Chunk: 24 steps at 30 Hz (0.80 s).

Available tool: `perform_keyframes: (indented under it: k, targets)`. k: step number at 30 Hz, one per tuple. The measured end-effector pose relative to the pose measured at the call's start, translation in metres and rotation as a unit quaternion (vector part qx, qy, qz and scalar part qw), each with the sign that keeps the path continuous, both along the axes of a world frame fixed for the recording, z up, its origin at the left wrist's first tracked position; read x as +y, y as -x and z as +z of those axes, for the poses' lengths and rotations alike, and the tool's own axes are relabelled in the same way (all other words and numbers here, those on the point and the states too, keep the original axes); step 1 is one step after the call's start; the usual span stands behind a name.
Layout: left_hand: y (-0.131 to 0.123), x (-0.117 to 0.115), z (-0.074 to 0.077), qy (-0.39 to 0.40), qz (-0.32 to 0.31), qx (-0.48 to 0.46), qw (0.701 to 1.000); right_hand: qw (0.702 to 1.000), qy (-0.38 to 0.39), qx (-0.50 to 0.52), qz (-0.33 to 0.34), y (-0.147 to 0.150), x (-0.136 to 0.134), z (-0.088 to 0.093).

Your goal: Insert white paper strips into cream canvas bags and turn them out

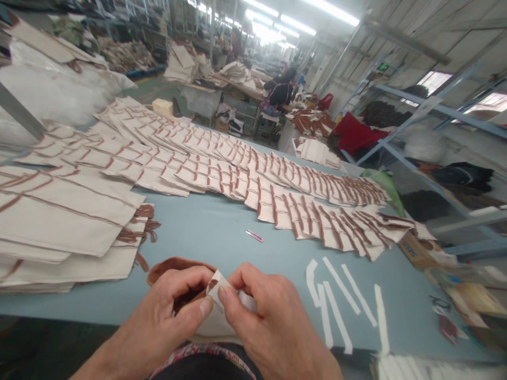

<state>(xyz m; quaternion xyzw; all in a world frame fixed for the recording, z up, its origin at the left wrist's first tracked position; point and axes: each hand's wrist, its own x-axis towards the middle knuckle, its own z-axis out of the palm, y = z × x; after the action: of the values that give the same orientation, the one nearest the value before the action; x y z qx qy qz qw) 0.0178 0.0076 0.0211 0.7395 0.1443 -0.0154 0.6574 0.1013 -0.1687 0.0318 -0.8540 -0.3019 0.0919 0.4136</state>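
Both hands (pixel 158 311) closed on folded canvas (pixel 217 322)

Cream canvas panels (pixel 67 221), brown stripes (pixel 273 203), pale blue table (pixel 190 237), pink snips (pixel 254 235)

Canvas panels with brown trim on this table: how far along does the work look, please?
Done-looking: long overlapping rows of canvas panels with brown trim. In hand: the left hand and right hand pinch a white canvas piece near brown fabric. Remaining: white strips lying loose on the blue table.
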Motion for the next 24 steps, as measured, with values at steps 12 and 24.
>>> perform_keyframes:
  k: [12, 24]
  targets:
    - [0.001, -0.001, -0.008, -0.04, 0.005, -0.009, 0.999, 1.0, 0.028, -0.008, -0.012, 0.006, 0.003, -0.004]
    - [0.011, -0.012, -0.014, -0.133, 0.06, -0.105, 0.984, 0.987, 0.033, -0.15, -0.043, 0.021, 0.011, -0.013]
